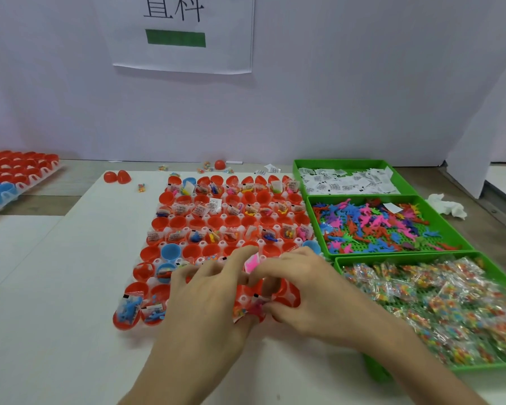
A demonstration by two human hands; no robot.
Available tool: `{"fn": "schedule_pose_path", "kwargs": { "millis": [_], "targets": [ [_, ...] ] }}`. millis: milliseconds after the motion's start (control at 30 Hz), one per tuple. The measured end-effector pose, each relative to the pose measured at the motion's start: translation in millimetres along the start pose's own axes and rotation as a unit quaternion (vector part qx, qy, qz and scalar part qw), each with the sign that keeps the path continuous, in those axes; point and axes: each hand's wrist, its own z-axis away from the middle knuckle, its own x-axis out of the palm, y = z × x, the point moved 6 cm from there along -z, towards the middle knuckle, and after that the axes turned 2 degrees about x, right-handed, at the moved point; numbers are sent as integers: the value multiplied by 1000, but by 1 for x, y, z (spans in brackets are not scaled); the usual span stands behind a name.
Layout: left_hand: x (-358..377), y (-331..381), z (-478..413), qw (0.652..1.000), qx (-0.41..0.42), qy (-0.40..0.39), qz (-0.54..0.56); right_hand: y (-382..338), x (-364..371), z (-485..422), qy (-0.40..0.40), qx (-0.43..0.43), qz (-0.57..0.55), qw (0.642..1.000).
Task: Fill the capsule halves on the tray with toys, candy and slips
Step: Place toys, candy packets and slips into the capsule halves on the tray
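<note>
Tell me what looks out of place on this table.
Several things lie loose behind the tray: two red capsule halves, a few candy packets and two slips outside their green bin. One white slip lies among the toys in the middle bin. A crumpled tissue sits right of the bins.

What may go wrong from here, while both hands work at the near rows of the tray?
The right hand seems to pinch a clear candy packet above the red plastic capsule halves; with both hands crowded there, it may drop between cups. The left hand lies across filled halves and may knock out the pink toy next to it. The right forearm runs close to the green plastic candy bin and may nudge it.
</note>
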Motion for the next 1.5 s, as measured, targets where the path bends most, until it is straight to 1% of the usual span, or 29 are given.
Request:
{"fn": "schedule_pose_path", "kwargs": {
  "millis": [67, 200, 300, 467, 533, 700, 867, 967, 1100, 1333, 1500],
  "targets": [
    [1, 1, -2, 1000, 8, 4, -2, -1, -2, 0, 6, -3, -3, 1000],
    [8, 0, -6, 1000, 6, -26, -6, -3, -4, 1, 17, -10, -2, 1000],
    [14, -4, -8, 999, 2, -52, -12, -4, -3, 1, 14, -13, 15, 1000],
    [17, -3, -10, 996, 32, -73, -30, -10, 5, 1, -3, -26, 57, 998],
    [17, -4, -10, 996, 27, -80, -22, -10, 7, 1, 0, -28, 66, 997],
    [19, -4, -10, 997, 23, -75, -19, -10, 9, 0, 8, -31, 39, 999],
    [20, -6, -9, 997, 24, -72, -10, -8, 7, 1, 0, -24, -37, 999],
    [20, -7, -9, 998, 29, -62, -15, -8, 8, 0, 9, -17, -58, 998],
    [21, -8, -8, 997, 34, -61, -20, -9, 9, 1, 22, -16, -61, 998],
    [18, -9, -9, 998, 23, -62, -19, -7, 16, 1, 26, 0, -35, 999],
    [17, -10, -10, 998, 18, -64, -23, -8, 14, 2, 21, -15, -36, 999]
  ]
}}
